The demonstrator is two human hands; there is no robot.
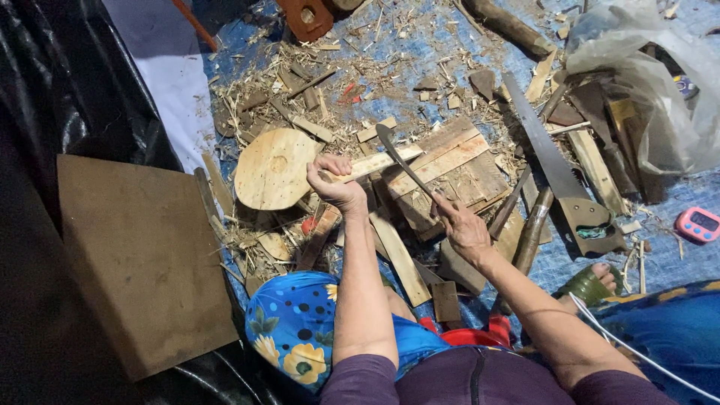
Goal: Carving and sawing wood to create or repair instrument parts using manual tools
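Note:
My left hand [335, 183] grips one end of a pale wooden stick [379, 161] that lies across a block of planks [450, 172]. My right hand [463, 227] holds the handle of a dark curved knife [401, 161]. The blade rises up and to the left, and its tip crosses the stick. A round wooden disc [272, 169] lies just left of my left hand.
A hand saw [559, 176] lies to the right, beside a hammer handle [531, 232]. Wood chips and offcuts cover the blue tarp [420, 45]. A brown board [139, 259] rests on black sheeting at left. A clear plastic bag [652, 82] and pink timer [697, 225] sit at right.

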